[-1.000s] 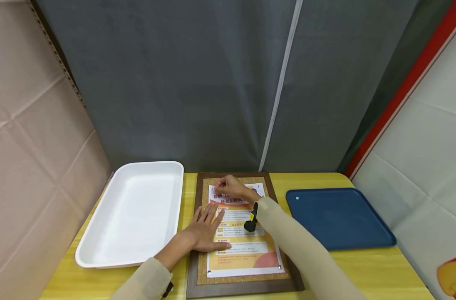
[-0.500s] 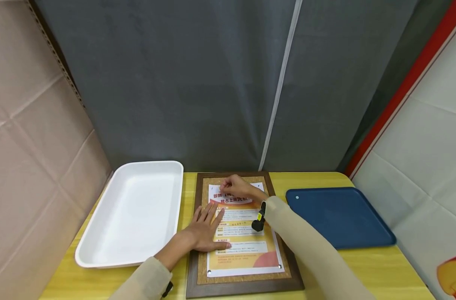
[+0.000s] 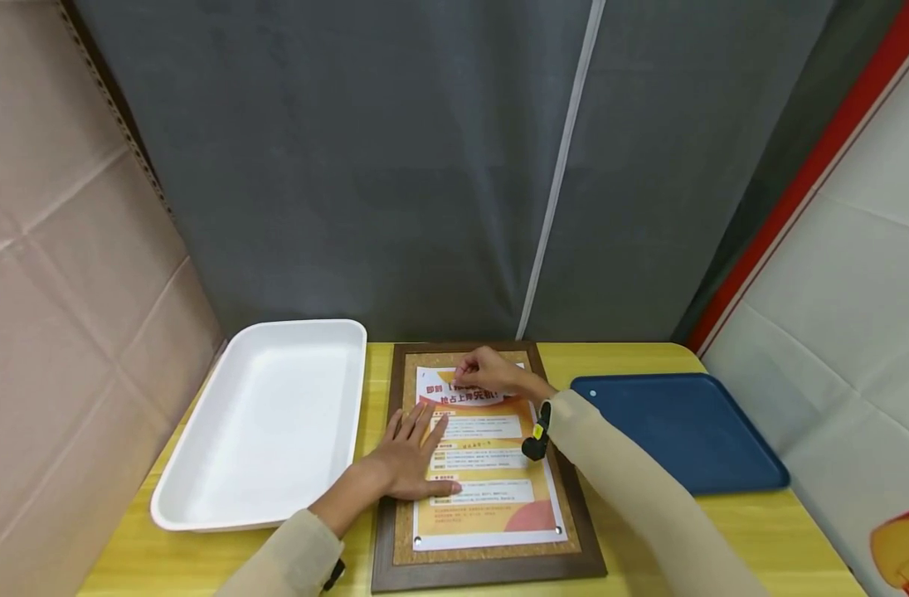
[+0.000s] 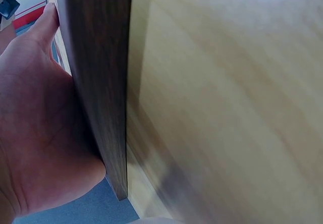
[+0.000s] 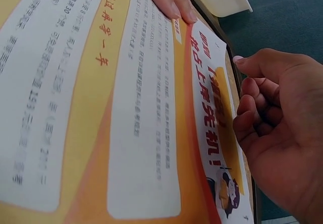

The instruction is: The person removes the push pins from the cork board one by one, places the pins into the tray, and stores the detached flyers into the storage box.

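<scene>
A printed poster [image 3: 484,518] in yellow, orange and white lies on a cork board [image 3: 405,531] with a dark brown frame [image 3: 484,572]. Silver pins [image 3: 559,530] show at its two bottom corners; small dark marks are at its top corners. My left hand [image 3: 410,464] lies flat with spread fingers on the poster's left side, its palm heel over the frame's edge. Above the poster's top edge is my right hand [image 3: 492,371], its fingers curled and thumb extended past the index finger [image 5: 250,86]. Nothing shows between thumb and fingers; the inside of the curl is partly hidden.
A deep white tray [image 3: 353,414] stands left of the board and a flat blue tray [image 3: 678,431] right of it. All are on a yellow wood-grain table [image 3: 634,356]. A grey curtain [image 3: 350,166] hangs behind, with light walls at both sides.
My right hand has moved right from the poster's top left corner along its top edge, uncovering that corner and more of the heading. My left hand has stayed in place.
</scene>
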Tool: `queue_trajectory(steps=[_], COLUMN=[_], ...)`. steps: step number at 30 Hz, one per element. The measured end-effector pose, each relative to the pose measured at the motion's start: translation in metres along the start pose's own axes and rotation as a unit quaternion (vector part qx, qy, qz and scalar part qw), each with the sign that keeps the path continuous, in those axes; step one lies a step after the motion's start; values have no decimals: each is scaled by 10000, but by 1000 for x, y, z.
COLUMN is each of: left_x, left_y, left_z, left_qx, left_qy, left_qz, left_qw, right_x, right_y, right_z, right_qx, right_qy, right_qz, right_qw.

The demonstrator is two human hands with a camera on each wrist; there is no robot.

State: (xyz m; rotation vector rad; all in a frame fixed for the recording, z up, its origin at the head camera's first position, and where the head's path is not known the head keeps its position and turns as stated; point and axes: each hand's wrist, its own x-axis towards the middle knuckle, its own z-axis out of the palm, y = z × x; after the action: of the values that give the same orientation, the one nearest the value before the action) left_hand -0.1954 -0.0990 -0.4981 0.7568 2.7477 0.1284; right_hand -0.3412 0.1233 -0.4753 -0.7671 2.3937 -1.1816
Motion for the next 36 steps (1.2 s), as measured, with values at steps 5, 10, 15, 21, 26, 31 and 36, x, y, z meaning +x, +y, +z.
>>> queue_trajectory(steps=[5,10,15,21,26,31,36], left_x=[5,9,10,10,11,12,11], left_y=[-5,-12,-13,-14,-15,-16,-16], left_z=[11,22,25,24,25,25,24], left_qx=[-63,-178,-292,-279,-320,-288,-318], left_qy=[35,218,232,263,244,296,305], left_qz=[35,83,101,95,100,117,103], left_qw=[10000,9996,9993,9992,9991,9991,9990], right_x=[-7,-14,-26,-38,-50,-59,-70], right_y=[-1,0,1,8,17,26,33], right_z=[-7,-13,-22,-33,-41,-48,-57], right_qx=[-88,-241,-144,-181,-331,-568,-724], right_qy=[-43,30,-45,-86,-97,0,64], right_qz=[-25,-69,44,-92,-180,-191,-203], right_qw=[9999,9997,9999,9998,9992,9982,9971])
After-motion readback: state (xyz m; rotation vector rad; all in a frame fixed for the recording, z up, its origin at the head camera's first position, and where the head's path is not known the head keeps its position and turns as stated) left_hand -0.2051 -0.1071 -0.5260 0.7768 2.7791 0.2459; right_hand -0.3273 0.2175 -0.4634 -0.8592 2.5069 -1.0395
